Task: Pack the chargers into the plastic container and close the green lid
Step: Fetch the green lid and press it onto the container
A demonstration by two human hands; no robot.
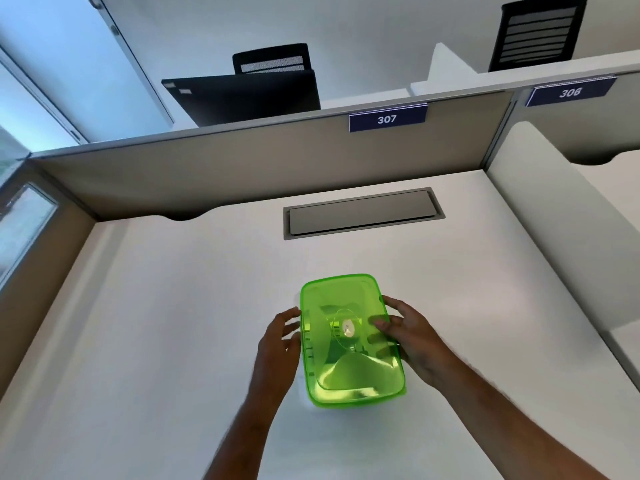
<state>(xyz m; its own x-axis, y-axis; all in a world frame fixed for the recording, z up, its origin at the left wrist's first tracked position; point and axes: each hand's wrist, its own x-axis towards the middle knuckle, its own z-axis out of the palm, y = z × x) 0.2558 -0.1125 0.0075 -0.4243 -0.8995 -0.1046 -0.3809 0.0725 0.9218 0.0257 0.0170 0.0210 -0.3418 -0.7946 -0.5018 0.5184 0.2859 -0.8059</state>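
A translucent green lid (349, 372) covers the plastic container on the white desk, near the front middle. Through the lid I make out a pale charger (347, 328) and some cable, blurred by the green plastic. My left hand (278, 344) is against the container's left side with its fingers spread. My right hand (410, 336) grips the right edge, its thumb lying on top of the lid. The container's own walls are mostly hidden under the lid.
A grey cable hatch (363, 213) is set into the desk (156, 323) behind the container. Beige partition panels (207, 171) with labels 307 and 308 wall the back, and a white divider (561, 237) stands on the right. A black laptop (249, 97) and chairs are beyond.
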